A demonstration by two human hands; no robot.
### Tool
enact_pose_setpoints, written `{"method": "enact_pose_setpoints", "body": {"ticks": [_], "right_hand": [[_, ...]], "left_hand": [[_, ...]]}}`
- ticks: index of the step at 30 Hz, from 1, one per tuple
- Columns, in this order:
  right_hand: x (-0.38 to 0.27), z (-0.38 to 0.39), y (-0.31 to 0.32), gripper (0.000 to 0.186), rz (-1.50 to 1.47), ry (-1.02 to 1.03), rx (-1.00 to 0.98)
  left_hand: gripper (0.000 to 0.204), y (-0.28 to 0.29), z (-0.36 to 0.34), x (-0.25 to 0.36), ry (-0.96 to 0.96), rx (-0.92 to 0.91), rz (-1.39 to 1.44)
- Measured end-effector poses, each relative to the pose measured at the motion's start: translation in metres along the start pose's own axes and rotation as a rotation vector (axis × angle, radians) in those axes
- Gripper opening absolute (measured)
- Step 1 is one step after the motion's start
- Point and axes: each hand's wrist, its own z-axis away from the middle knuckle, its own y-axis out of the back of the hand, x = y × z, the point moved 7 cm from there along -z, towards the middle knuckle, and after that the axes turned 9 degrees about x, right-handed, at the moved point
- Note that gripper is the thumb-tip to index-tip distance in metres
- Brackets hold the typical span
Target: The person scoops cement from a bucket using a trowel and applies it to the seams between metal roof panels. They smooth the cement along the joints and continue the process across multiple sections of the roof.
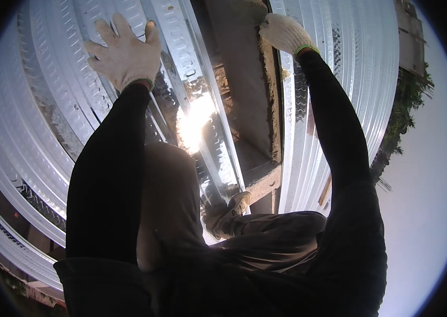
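Note:
My left hand (124,55), in a white knit work glove, has its fingers spread over the ribbed, embossed metal decking (83,24). Whether it presses down or hovers just above, I cannot tell. On the other side of a long gap, my right hand (287,34), gloved the same way, is closed at the edge of another ribbed metal deck sheet (350,58). Its fingers curl over that edge, and their tips are hidden. Both forearms wear black sleeves.
Between the sheets, an open gap shows a brown beam (252,68) with a rough edge and a crosspiece (264,182). My shoe (240,202) rests by the gap. Sun glare (194,124) whitens part of the decking. Trees (406,113) stand past the right edge.

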Motion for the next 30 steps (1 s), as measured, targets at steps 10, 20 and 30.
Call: {"method": "enact_pose_setpoints", "body": {"ticks": [10, 20, 30], "right_hand": [[0.000, 0.268, -0.098, 0.050, -0.290, -0.410, -0.555], [0.017, 0.229, -0.114, 0.052, -0.534, -0.512, -0.366], [0.024, 0.111, -0.083, 0.047, -0.887, -0.536, -0.077]], "left_hand": [[0.075, -0.003, 0.006, 0.000, -0.010, 0.038, 0.000], [0.075, -0.002, 0.008, 0.005, -0.031, 0.060, -0.060], [0.077, -0.005, 0.011, 0.004, -0.026, 0.024, -0.071]]}}
